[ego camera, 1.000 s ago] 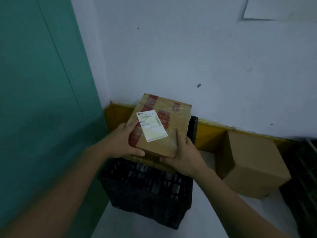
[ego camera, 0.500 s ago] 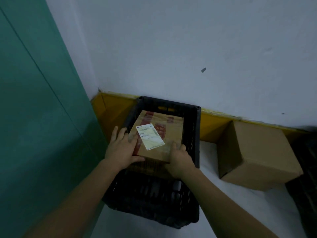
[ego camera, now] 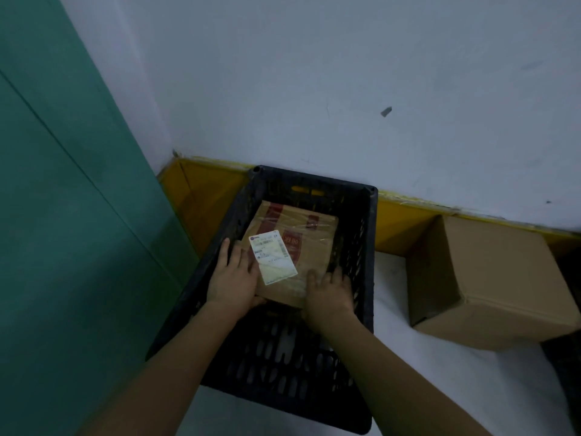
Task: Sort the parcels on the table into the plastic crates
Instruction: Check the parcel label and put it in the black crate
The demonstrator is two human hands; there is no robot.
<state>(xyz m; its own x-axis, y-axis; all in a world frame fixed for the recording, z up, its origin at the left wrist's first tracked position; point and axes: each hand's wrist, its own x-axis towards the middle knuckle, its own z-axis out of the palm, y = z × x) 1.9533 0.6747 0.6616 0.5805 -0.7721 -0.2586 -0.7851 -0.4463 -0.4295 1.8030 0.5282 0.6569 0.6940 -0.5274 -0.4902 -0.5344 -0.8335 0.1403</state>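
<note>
A brown cardboard parcel (ego camera: 309,256) with red print and a white shipping label sits low inside a black plastic crate (ego camera: 367,247) on the floor by the wall. My left hand (ego camera: 232,278) grips the parcel's near left edge, fingers on top. My right hand (ego camera: 328,291) holds its near right corner, close to the crate's right wall. The parcel's underside and the crate's floor under it are hidden.
A plain cardboard box (ego camera: 493,284) stands on the floor to the right of the crate, against a yellow skirting (ego camera: 399,221). A green wall (ego camera: 63,215) runs close along the crate's left side. A dark crate edge (ego camera: 566,372) shows at far right.
The parcel has gone from above the crate's rim down into the crate, with both hands still on it. The camera has tilted down.
</note>
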